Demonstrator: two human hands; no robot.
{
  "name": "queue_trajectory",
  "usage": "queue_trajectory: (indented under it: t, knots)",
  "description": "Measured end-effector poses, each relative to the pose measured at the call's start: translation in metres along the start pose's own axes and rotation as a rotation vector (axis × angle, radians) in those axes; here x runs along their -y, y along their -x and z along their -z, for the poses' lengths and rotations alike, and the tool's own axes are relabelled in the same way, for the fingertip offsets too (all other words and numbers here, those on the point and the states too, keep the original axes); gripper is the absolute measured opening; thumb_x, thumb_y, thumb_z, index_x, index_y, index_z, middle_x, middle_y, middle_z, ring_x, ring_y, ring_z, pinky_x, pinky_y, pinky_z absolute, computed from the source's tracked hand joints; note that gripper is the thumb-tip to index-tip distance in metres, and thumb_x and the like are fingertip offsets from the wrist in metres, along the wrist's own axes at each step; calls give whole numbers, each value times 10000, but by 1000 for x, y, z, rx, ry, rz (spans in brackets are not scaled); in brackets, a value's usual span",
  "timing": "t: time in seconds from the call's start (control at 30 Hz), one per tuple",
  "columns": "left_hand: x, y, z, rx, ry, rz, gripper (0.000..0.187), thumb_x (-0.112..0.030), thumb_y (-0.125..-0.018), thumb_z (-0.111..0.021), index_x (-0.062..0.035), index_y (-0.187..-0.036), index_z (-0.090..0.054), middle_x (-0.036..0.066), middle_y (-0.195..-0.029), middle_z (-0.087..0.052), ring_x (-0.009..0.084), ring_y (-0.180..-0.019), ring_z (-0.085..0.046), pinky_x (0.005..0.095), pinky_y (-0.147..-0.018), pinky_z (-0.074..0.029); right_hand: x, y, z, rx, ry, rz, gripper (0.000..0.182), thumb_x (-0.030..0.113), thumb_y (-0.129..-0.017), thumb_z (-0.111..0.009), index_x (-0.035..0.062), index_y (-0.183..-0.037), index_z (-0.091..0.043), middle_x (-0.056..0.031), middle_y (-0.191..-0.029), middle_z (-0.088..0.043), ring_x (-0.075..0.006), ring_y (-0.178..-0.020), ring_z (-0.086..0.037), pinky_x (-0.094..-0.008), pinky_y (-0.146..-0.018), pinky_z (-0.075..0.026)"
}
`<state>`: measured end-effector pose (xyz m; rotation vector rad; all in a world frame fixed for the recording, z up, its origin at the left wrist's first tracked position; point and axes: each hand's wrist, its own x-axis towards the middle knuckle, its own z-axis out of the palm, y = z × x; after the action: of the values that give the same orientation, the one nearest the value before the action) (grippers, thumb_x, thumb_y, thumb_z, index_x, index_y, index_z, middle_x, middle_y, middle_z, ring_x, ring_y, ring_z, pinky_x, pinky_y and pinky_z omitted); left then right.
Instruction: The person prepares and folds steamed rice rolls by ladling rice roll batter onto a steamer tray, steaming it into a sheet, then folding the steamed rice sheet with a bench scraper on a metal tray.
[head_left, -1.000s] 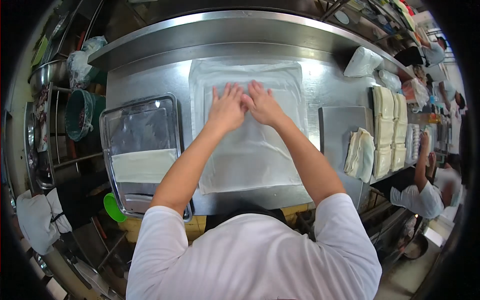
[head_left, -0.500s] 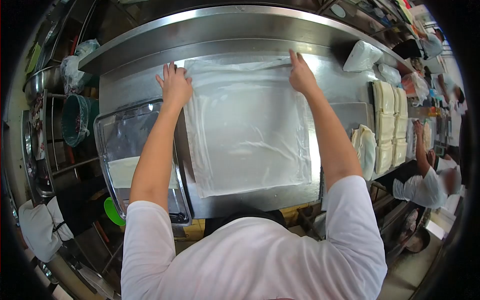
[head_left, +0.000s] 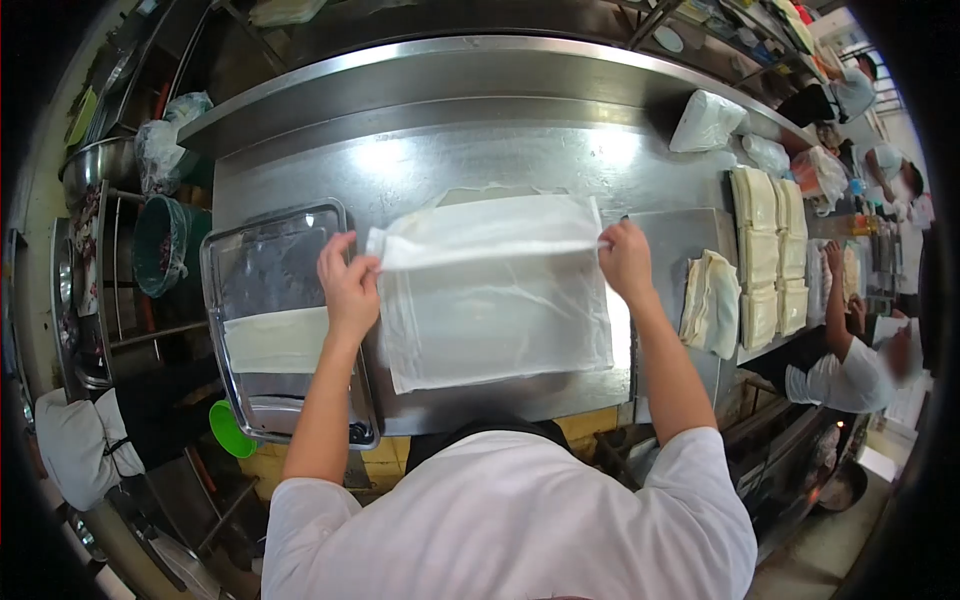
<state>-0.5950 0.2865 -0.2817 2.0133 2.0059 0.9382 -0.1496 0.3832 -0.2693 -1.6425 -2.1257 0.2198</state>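
Observation:
A thin, translucent white sheet [head_left: 490,325], looking like fine cloth or film, lies on the steel table [head_left: 480,160] in front of me. Its far part is folded over towards me, leaving a whiter double layer across the top. My left hand [head_left: 349,288] pinches the left end of the fold. At the opposite end, my right hand [head_left: 627,262] has its fingers closed on the sheet's edge. Left of the sheet, a clear-looking rectangular tray [head_left: 213,305] carries a flat cream-white strip [head_left: 275,341], with my left forearm passing over its right side.
Cream-coloured folded packets [head_left: 765,250] stand in rows at the right, beside a loose folded pile [head_left: 712,305]. A plastic bag [head_left: 707,120] sits by the raised back ledge. A co-worker [head_left: 850,365] works further right. A green bin [head_left: 160,245] stands left of the table.
Both hands have come back towards me from the sheet's far corners, bringing its far edge over into a fold. My fingers have closed on the fold's ends.

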Motion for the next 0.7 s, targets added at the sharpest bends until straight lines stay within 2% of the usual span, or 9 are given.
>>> queue_trajectory:
  t: [0.07, 0.13, 0.2, 0.27, 0.37, 0.53, 0.6, 0.63, 0.7]
  knots:
    - [-5, 17, -2, 72, -57, 2, 165, -17, -793, -705, -88, -941, -688, 158, -1418, -508, 395, -1388, -396, 568, -1151, -274, -1, 20, -2, 215, 40, -94, 122, 26, -753, -626, 35, -840, -711, -162, -926, -637, -373, -932, -606, -463, -823, -501]
    - [-11, 18, -1, 141, -116, 7, 213, -17, -790, -707, -99, -987, -698, 159, -1445, -490, 393, -1423, -366, 596, -1174, -238, 4, 25, -1, 190, 44, -58, 192, 20, -757, -621, 25, -924, -714, -170, -1012, -648, -370, -991, -607, -455, -871, -503]
    - [-17, 19, -2, 226, -105, 40, 358, -56, -783, -744, -118, -1133, -698, 129, -1512, -446, 358, -1486, -289, 603, -1208, -171, 14, 20, -2, 170, 51, -22, 268, 14, -760, -616, 16, -1008, -718, -179, -1097, -659, -367, -1050, -608, -448, -919, -504]
    - [-21, 16, -3, 238, -121, 44, 392, -65, -780, -750, -117, -1165, -692, 128, -1522, -435, 351, -1490, -284, 602, -1210, -164, 34, 7, -1, 171, 2, 30, 425, 4, -762, -613, -16, -1183, -662, -206, -1255, -638, -380, -1161, -591, -452, -1017, -477]
    - [-26, 10, -3, 258, -134, 40, 450, -67, -771, -752, -114, -1213, -675, 142, -1526, -419, 353, -1492, -277, 614, -1210, -155, 65, -6, -19, 229, -132, 104, 453, 36, -818, -631, 8, -1269, -634, -204, -1342, -608, -372, -1234, -566, -437, -1066, -453]
    - [-25, 15, -4, 284, -158, 75, 476, -78, -760, -759, -107, -1226, -665, 158, -1529, -404, 367, -1493, -264, 630, -1207, -147, 156, -33, -65, 371, -247, 250, 514, 155, -890, -683, 33, -1375, -563, -240, -1445, -508, -409, -1335, -475, -458, -1113, -413]
    - [-27, 18, -5, 251, -154, 110, 497, -94, -758, -767, -109, -1241, -652, 163, -1538, -387, 367, -1497, -253, 634, -1205, -146, 181, -57, -94, 310, -147, 300, 685, 275, -856, -745, 16, -1433, -485, -265, -1497, -429, -444, -1364, -422, -526, -1125, -366]
    - [-28, 18, -5, 234, -132, 116, 550, -91, -758, -759, -139, -1291, -632, 166, -1558, -358, 375, -1498, -244, 640, -1199, -160, 192, -68, -106, 317, -155, 311, 685, 275, -856, -745, 16, -1433, -485, -265, -1497, -429, -444, -1364, -422, -526, -1125, -366]
    - [-31, 16, -4, 240, -138, 80, 580, -84, -760, -751, -161, -1320, -618, 167, -1571, -341, 382, -1497, -241, 643, -1195, -168, 209, -94, -128, 363, 160, 323, 818, 384, -867, -745, 9, -1499, -385, -268, -1539, -364, -449, -1404, -369, -588, -1135, -315]
